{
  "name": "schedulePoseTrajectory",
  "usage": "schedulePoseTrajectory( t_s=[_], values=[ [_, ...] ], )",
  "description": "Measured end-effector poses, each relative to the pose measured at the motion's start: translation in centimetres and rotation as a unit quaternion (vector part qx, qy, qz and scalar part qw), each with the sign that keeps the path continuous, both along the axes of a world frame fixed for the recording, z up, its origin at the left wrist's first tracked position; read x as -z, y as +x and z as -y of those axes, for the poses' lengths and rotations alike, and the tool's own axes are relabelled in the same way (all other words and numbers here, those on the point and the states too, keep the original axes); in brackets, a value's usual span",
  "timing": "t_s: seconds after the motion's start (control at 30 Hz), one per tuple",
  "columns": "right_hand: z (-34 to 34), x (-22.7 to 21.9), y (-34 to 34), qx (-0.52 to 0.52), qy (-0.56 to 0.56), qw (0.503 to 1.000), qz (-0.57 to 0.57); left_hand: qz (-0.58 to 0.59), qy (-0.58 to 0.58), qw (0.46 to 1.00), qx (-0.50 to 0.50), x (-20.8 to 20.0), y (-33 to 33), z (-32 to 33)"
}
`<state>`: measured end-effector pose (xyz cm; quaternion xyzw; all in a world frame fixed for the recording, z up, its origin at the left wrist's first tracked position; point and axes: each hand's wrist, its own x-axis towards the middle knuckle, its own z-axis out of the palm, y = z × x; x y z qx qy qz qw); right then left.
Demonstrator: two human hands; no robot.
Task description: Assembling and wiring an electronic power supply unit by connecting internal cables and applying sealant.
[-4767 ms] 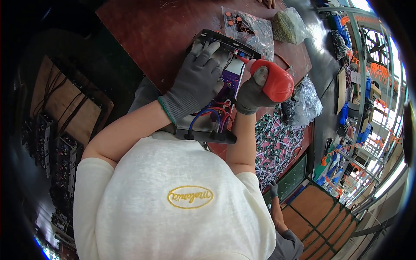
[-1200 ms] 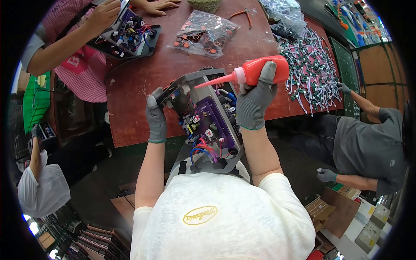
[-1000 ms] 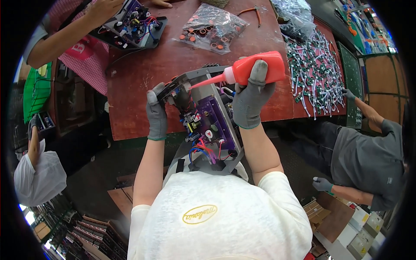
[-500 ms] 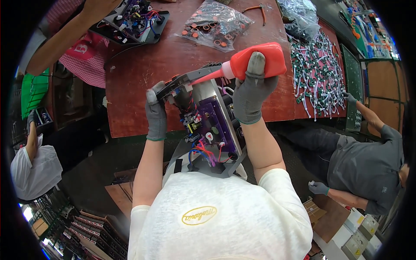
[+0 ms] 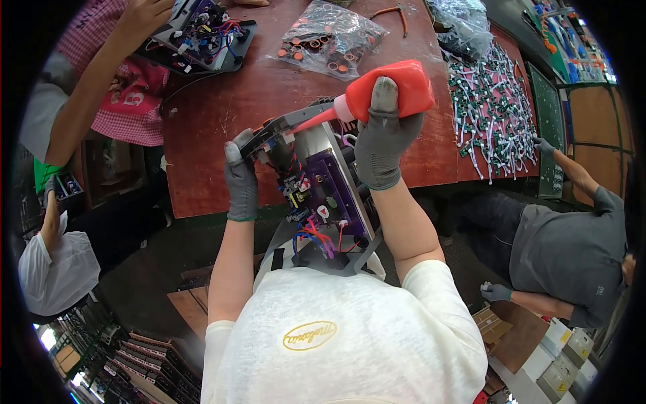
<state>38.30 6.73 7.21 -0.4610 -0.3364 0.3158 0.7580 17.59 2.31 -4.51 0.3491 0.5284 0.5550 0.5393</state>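
My right hand [image 5: 383,138] squeezes the soft red bottle [image 5: 390,94] mid-frame; my left hand [image 5: 241,178] grips the rigid, fragile chassis [image 5: 316,195] edge.

The single view hangs over the wearer's head, looking steeply down — the white-shirted shoulders fill the lower edge and both forearms rise from there toward the red-brown table [image 5: 222,87]. It sits close to that table's near edge; the far side bends away at the top rim — fisheye curve, dark corners all round.
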Motion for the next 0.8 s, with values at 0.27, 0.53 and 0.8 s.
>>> schedulePoseTrajectory(
  t_s=[0.27, 0.53, 0.8],
  values=[
    [-0.3, 0.4, 0.4, -0.015, 0.046, 0.999, 0.020, -0.010, 0.003, 1.000, 0.009, 0.0, -0.2, -0.1],
    [0.2, 0.0, 0.5, -0.027, 0.037, 0.999, 0.007, -0.010, 0.020, 0.999, -0.034, -0.5, 0.5, -0.1],
    [0.0, -0.7, 0.1, -0.042, 0.078, 0.996, -0.020, 0.011, 0.013, 1.000, -0.022, -0.1, 0.0, -0.3]
  ],
)
